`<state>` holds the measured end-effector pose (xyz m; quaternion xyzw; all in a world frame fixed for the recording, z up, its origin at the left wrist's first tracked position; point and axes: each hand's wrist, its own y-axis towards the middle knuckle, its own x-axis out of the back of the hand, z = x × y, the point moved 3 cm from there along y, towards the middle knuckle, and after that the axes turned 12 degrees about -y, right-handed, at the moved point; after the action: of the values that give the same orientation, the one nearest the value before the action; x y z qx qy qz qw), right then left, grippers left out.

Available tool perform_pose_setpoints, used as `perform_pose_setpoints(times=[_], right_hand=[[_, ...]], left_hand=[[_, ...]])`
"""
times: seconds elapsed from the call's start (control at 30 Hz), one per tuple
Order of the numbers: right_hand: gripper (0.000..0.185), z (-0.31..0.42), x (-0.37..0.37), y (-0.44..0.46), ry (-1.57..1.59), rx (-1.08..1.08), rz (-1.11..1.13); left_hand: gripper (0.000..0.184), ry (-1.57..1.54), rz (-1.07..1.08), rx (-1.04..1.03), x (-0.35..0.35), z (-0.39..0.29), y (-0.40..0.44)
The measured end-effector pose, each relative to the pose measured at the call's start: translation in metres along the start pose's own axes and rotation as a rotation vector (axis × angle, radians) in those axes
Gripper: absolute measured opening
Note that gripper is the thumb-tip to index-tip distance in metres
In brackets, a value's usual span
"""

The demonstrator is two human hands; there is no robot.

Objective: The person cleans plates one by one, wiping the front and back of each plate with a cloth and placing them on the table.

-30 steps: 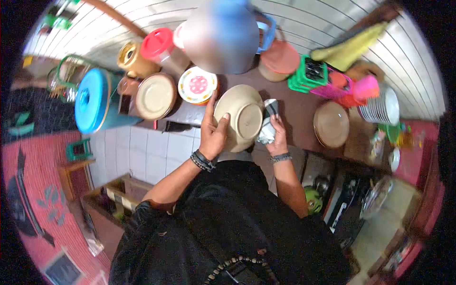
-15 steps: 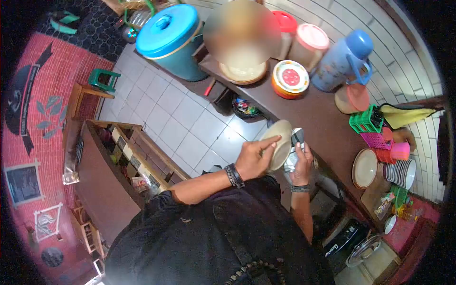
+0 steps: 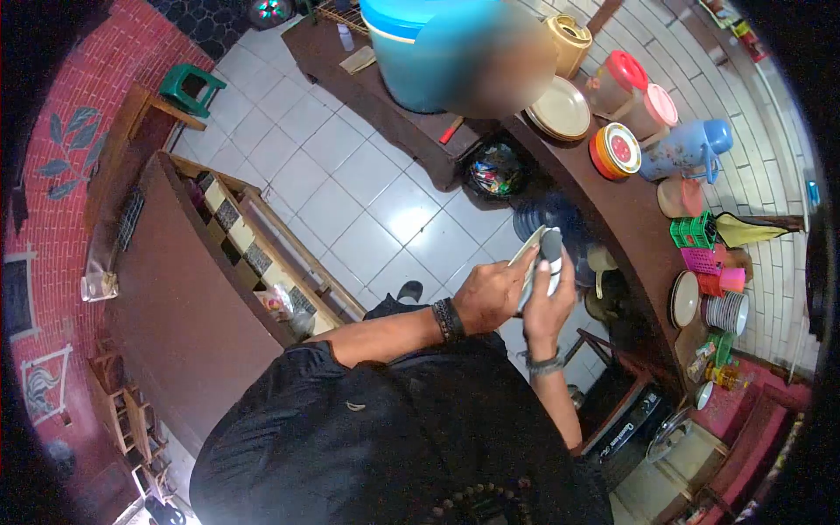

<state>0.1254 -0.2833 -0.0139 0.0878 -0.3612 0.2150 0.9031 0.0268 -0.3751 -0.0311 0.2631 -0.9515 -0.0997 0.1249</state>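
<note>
Both hands meet in front of the person's body, above a floor of pale square tiles [image 3: 324, 223] and just to the left of a long dark-brown countertop [image 3: 626, 210]. The left hand [image 3: 488, 297], with dark braided bands at its wrist, holds a thin cream-coloured plate [image 3: 527, 247] by its near side; the plate is tilted up and shows almost edge-on, so its face is mostly hidden. The right hand [image 3: 551, 302], also banded at the wrist, grips a folded grey-and-white cloth [image 3: 551, 247] between thumb and fingers and holds it up against the plate. How tightly either hand presses, I cannot tell.

The plate and cloth are in the air, clear of the countertop. Along its far part stand a stack of cream plates with brown edges [image 3: 560, 109], a stack of round orange-and-white dishes with a red pattern on top [image 3: 617, 150] and a blue flowered flask with a handle [image 3: 687, 149]. Farther right come a green plastic basket [image 3: 691, 231], a magenta plastic basket [image 3: 703, 259], a second group of round cream plates [image 3: 685, 299] and, just beside it, a row of nested white bowls [image 3: 731, 313]. A dark, round-mouthed bin full of colourful wrappers [image 3: 494, 171] sits near the countertop's left edge
</note>
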Motion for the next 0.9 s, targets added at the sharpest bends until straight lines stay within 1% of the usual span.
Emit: perform_pose_setpoints(times=[0.03, 0.1, 0.13, 0.17, 0.2, 0.23, 0.27, 0.33, 0.37, 0.47, 0.5, 0.53, 0.57, 0.6, 0.67, 0.73, 0.77, 0.8, 0.87, 0.9], right_hand=[[0.051, 0.017, -0.002, -0.017, -0.060, 0.222, -0.099], [0.051, 0.018, -0.004, -0.022, -0.060, 0.242, -0.114], [0.052, 0.018, -0.002, -0.019, -0.049, 0.254, -0.131], [0.051, 0.015, 0.002, -0.011, -0.018, 0.134, -0.094], [0.049, 0.000, 0.001, 0.002, 0.153, -0.047, 0.002], [0.049, 0.009, 0.000, 0.000, 0.176, -0.123, 0.020], [0.049, 0.018, -0.001, -0.003, 0.198, -0.199, 0.038], [0.049, 0.031, -0.009, -0.030, -0.012, 0.032, -0.039], [0.051, 0.037, -0.013, -0.045, -0.061, 0.195, -0.068], [0.052, 0.051, -0.017, -0.062, -0.050, 0.221, -0.089], [0.051, 0.042, -0.018, -0.053, -0.033, 0.150, -0.099], [0.051, 0.035, -0.017, -0.040, -0.015, 0.080, -0.108], [0.050, 0.027, -0.016, -0.029, 0.115, -0.098, -0.035], [0.050, 0.023, -0.017, -0.024, 0.172, -0.248, 0.020], [0.052, 0.031, -0.019, -0.038, -0.023, -0.107, -0.068], [0.054, 0.046, -0.026, -0.071, -0.081, 0.059, -0.096], [0.055, 0.059, -0.026, -0.088, -0.029, 0.136, -0.050], [0.054, 0.069, -0.026, -0.099, -0.090, 0.229, -0.061], [0.052, 0.061, -0.025, -0.088, -0.078, 0.258, -0.112], [0.050, 0.055, -0.024, -0.075, 0.013, 0.115, -0.085]], left_hand=[[0.053, -0.043, -0.027, -0.021, 0.006, -0.002, -0.005], [0.056, -0.106, -0.076, -0.104, 0.012, -0.009, -0.014], [0.056, -0.113, -0.089, -0.102, 0.014, -0.010, -0.020], [0.057, -0.095, -0.037, -0.088, 0.013, -0.010, -0.026], [0.058, -0.075, 0.018, -0.077, 0.012, -0.009, -0.032], [0.059, -0.093, -0.033, -0.114, 0.014, -0.012, -0.035], [0.059, -0.097, -0.037, -0.116, 0.018, -0.012, -0.039], [0.059, -0.128, -0.028, -0.051, 0.031, -0.017, -0.041], [0.060, -0.118, -0.031, -0.059, 0.035, -0.013, -0.042], [0.061, -0.141, -0.023, -0.082, 0.045, -0.017, -0.053], [0.058, -0.123, -0.078, -0.137, 0.043, -0.017, -0.057], [0.058, -0.126, -0.077, -0.134, 0.043, -0.017, -0.063], [0.059, -0.114, -0.036, -0.138, 0.043, -0.018, -0.068], [0.060, -0.101, 0.006, -0.144, 0.042, -0.018, -0.072], [0.061, -0.071, 0.029, -0.142, 0.044, -0.016, -0.073], [0.059, -0.057, -0.042, -0.147, 0.049, -0.013, -0.071], [0.057, -0.087, -0.060, -0.125, 0.052, -0.011, -0.071], [0.057, -0.087, -0.063, -0.124, 0.055, -0.014, -0.073], [0.057, -0.095, -0.074, -0.154, 0.060, -0.021, -0.077], [0.058, -0.084, -0.050, -0.149, 0.057, -0.019, -0.080]])
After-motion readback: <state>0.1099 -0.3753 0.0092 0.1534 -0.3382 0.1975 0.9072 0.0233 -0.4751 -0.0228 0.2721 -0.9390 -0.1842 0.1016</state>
